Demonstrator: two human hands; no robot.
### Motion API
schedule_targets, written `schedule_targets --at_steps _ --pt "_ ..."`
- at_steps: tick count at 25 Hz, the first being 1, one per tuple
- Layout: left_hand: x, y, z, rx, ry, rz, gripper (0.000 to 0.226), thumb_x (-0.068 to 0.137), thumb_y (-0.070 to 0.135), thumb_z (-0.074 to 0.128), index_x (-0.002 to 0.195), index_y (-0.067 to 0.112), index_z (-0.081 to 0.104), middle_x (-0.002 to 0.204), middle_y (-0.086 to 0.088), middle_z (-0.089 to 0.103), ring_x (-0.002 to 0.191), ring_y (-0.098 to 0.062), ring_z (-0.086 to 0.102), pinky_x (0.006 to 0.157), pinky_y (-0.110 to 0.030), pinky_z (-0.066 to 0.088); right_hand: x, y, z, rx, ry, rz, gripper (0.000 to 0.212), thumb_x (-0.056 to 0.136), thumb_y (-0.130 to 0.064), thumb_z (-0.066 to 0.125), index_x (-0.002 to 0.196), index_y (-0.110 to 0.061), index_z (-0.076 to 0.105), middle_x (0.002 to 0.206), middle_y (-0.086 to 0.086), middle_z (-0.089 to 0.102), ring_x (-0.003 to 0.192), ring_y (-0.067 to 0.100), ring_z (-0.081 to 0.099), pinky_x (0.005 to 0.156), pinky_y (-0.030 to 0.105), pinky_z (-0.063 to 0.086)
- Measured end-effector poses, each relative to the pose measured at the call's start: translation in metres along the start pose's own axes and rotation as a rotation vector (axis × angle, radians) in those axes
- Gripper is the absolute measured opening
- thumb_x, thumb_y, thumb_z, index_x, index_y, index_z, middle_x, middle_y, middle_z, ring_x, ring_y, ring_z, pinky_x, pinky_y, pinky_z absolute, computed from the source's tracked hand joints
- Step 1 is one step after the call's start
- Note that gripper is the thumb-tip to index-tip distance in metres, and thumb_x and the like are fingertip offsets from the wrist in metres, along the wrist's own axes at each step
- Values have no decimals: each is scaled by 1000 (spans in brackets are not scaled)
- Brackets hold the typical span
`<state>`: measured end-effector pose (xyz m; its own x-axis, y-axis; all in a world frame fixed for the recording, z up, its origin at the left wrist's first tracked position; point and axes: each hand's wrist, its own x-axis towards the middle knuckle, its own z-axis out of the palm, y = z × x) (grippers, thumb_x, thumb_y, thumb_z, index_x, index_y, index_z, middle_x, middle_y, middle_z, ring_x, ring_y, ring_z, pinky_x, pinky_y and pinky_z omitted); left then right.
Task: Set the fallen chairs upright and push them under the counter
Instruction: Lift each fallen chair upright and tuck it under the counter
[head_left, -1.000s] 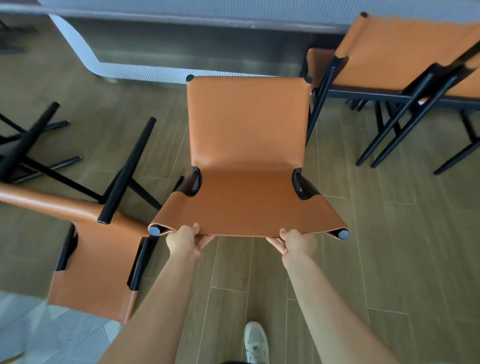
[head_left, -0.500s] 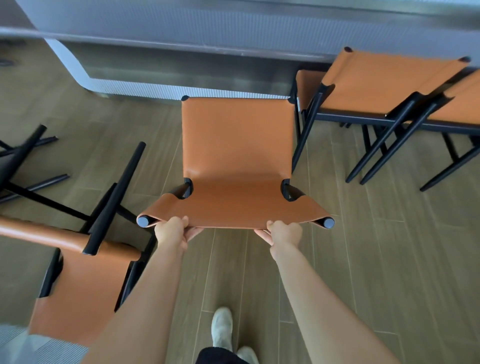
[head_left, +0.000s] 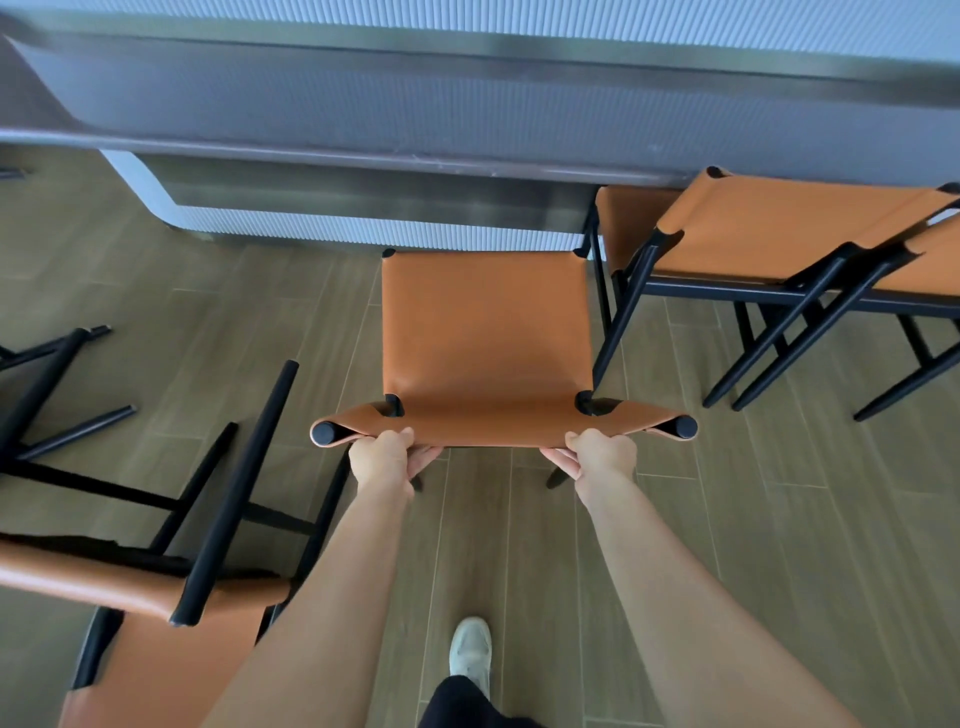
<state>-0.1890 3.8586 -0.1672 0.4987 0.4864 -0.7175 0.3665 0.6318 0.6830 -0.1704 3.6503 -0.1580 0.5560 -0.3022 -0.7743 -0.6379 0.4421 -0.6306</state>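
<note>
An upright orange leather chair (head_left: 485, 332) with black legs stands in front of me, its seat facing the counter (head_left: 467, 124). My left hand (head_left: 384, 457) and my right hand (head_left: 597, 454) both grip the top edge of its backrest, fingers curled under it. The seat's far edge is close to the counter's ribbed base. A fallen orange chair (head_left: 156, 623) lies on the floor at the lower left, its black legs pointing up and away.
Two upright orange chairs (head_left: 779, 239) stand under the counter at the right, close beside the held chair. More black legs of another fallen chair (head_left: 47, 395) lie at the far left. My shoe (head_left: 470, 649) is on the wooden floor below.
The held chair has moved forward toward the counter, and I have stepped closer with it. Both hands keep the same grip on the backrest.
</note>
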Motion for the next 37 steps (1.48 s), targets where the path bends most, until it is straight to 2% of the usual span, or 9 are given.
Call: schedule_targets --at_steps 2,5,10,14,18,25,29,34,37 --pt "9 1 6 22 -24 -11 18 89 -13 48 104 -3 51 94 -16 62 73 -31 67 60 -34 58 5 -7 13 2 89 -35 27 89 13 41 108 -4 49 90 7 65 55 18 69 64 33 62" --pt "17 16 24 -14 -37 13 23 89 -13 47 110 -5 53 90 -17 64 77 -34 68 57 -34 57 9 -19 30 43 115 -81 27 89 14 45 106 -7 47 98 9 64 61 20 68 53 29 60" --pt "31 29 44 -11 -45 -12 28 90 -11 50 118 -5 53 91 -15 65 78 -32 69 56 -33 59 22 -40 50 20 109 -76 29 90 11 52 116 -2 54 102 10 66 66 23 70 53 29 60" --pt "43 40 62 -21 -31 -6 27 90 -9 53 117 -7 53 88 -14 65 71 -27 70 58 -34 59 31 -55 65 31 100 -70 27 91 10 55 114 -3 56 88 7 64 68 23 70 54 29 60" --pt "55 51 79 -24 -16 -15 22 90 -9 54 112 -6 53 85 -15 64 67 -26 69 55 -33 59 42 -70 77 11 83 -77 23 91 10 55 109 -3 56 87 8 64 66 22 70 52 28 60" --pt "72 65 102 -13 7 -15 21 90 -8 56 109 -5 52 89 -18 63 70 -29 68 52 -33 59 61 -90 96 6 62 -69 21 90 12 54 88 -9 52 87 8 64 62 22 70 68 37 62" --pt "81 69 108 3 34 -23 20 89 -9 56 107 -3 52 91 -17 64 71 -30 68 53 -34 59 69 -97 102 -4 86 -64 25 89 14 54 82 -10 50 85 9 63 59 22 70 53 31 61" --pt "81 69 108 -27 37 -42 19 89 -7 58 107 -4 53 89 -17 65 70 -31 69 53 -35 60 73 -95 102 11 67 -43 22 89 13 55 85 -8 52 85 10 65 49 19 70 53 31 61" --pt "77 65 107 -78 0 -73 24 90 3 62 112 -2 54 94 -21 67 71 -31 71 56 -37 60 74 -95 98 54 -14 -1 19 88 10 61 99 -4 58 94 14 68 63 23 73 67 38 62"
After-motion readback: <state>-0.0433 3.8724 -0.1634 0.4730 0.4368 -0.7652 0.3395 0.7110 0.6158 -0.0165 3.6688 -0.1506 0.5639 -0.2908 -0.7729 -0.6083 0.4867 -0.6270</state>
